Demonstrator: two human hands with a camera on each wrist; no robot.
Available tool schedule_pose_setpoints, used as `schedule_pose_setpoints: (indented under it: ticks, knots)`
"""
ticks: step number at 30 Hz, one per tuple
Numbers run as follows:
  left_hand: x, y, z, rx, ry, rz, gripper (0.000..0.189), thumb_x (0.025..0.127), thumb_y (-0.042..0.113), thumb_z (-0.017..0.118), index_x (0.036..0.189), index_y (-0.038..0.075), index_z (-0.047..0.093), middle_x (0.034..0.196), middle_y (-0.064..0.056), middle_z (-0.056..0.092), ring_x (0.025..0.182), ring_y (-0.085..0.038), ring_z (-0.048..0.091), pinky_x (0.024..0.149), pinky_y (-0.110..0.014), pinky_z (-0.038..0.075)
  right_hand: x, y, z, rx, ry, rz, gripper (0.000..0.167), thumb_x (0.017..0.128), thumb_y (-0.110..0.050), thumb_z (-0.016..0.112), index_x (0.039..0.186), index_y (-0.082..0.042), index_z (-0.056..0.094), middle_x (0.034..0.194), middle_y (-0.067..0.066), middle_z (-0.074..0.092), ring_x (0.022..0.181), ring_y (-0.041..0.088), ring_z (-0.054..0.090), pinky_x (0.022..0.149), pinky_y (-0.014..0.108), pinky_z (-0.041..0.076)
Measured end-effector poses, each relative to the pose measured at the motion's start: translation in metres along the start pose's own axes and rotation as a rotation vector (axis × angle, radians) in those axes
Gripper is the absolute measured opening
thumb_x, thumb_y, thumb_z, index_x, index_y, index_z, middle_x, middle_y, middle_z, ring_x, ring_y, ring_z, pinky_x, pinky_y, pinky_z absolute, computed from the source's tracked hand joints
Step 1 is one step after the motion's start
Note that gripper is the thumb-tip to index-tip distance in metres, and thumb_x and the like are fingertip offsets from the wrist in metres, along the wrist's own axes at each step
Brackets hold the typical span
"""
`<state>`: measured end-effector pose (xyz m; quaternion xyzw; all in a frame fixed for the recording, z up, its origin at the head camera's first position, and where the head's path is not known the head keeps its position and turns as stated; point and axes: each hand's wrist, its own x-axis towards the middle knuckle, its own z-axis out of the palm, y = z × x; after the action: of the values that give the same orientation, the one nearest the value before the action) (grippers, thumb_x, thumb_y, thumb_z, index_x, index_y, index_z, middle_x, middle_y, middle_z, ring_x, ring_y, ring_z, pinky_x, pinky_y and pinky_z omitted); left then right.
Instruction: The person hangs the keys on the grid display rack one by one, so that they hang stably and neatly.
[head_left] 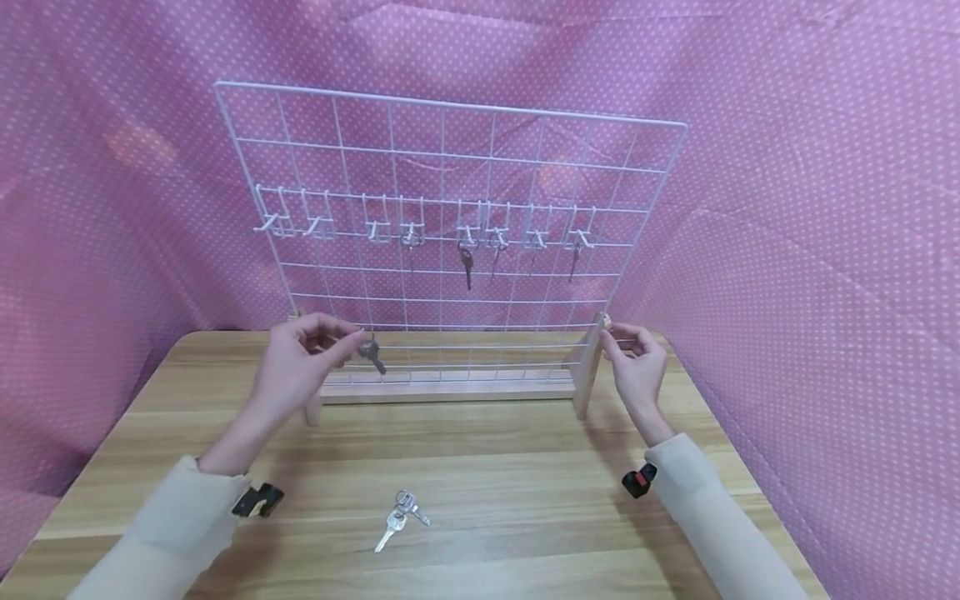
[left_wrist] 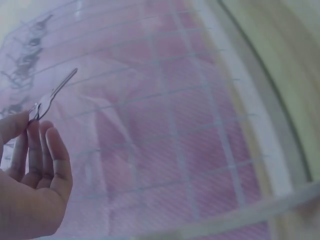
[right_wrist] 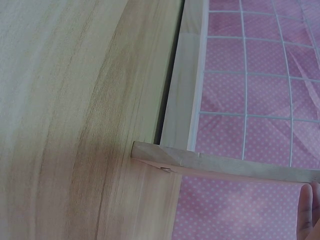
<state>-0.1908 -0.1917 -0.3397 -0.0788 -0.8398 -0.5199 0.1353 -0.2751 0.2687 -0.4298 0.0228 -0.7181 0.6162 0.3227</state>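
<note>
In the head view, my left hand (head_left: 303, 358) pinches a key (head_left: 371, 353) by its ring end between thumb and fingertips, in front of the lower left of a white wire grid (head_left: 450, 106). The left wrist view shows that key (left_wrist: 54, 93) with its blade pointing away from the fingers. My right hand (head_left: 641, 367) grips the upper end of the wooden side support (head_left: 589, 375) at the grid's right. Only some fingers of that hand (right_wrist: 307, 212) show in the right wrist view, against the support. A ring with two keys (head_left: 393, 522) lies on the table nearer me.
A row of white hooks (head_left: 375, 231) spans the grid, and keys (head_left: 467, 265) hang from several in the middle and right. The wooden base bar (head_left: 450, 392) rests on the wooden table (head_left: 487, 467). Pink dotted cloth (head_left: 810, 250) surrounds the back and sides.
</note>
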Motion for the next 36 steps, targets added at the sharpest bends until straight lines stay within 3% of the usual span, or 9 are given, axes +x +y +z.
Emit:
schedule_pose_setpoints:
  ticks: [6,13,18,25,36]
  knots:
    - [0.016,0.031,-0.002,-0.084,0.101,0.076,0.026,0.096,0.025,0.080,0.109,0.003,0.074,0.083,0.016,0.069,0.071,-0.005,0.066,0.062,-0.015,0.057,0.000,0.000,0.000,-0.001,-0.002,0.014,0.029,0.091,-0.004,0.081,0.112,0.012,0.070,0.087,-0.018,0.071,0.071,-0.002,0.068,0.065,0.012,0.062]
    - [0.034,0.063,-0.003,-0.200,0.174,0.180,0.012,0.097,0.016,0.078,0.102,0.006,0.075,0.079,0.016,0.072,0.067,-0.004,0.067,0.063,-0.015,0.061,-0.003,-0.011,0.001,0.001,-0.009,0.026,0.028,0.092,0.003,0.078,0.114,0.017,0.067,0.089,-0.013,0.071,0.072,-0.002,0.067,0.065,0.011,0.062]
    - [0.047,0.079,-0.006,-0.256,0.206,0.207,0.004,0.096,0.015,0.078,0.098,0.012,0.075,0.081,0.015,0.073,0.067,-0.004,0.066,0.066,-0.017,0.064,-0.009,-0.030,0.001,-0.016,-0.021,0.009,0.028,0.093,0.002,0.077,0.113,0.017,0.067,0.091,-0.011,0.070,0.074,0.000,0.067,0.066,0.010,0.062]
    - [0.056,0.080,-0.005,-0.282,0.240,0.147,0.005,0.095,0.018,0.080,0.096,0.016,0.075,0.079,0.015,0.074,0.066,-0.004,0.066,0.065,-0.015,0.063,-0.009,-0.031,0.001,-0.003,-0.018,0.003,0.028,0.092,0.002,0.078,0.112,0.018,0.067,0.090,-0.010,0.071,0.073,0.001,0.067,0.065,0.011,0.062]
    - [0.057,0.068,0.006,-0.290,0.339,0.147,0.011,0.094,0.019,0.082,0.099,0.010,0.078,0.080,0.017,0.073,0.064,-0.003,0.064,0.061,-0.013,0.061,-0.009,-0.030,0.002,0.007,-0.010,0.005,0.027,0.091,0.003,0.078,0.111,0.018,0.067,0.088,-0.011,0.072,0.071,0.001,0.068,0.064,0.010,0.062]
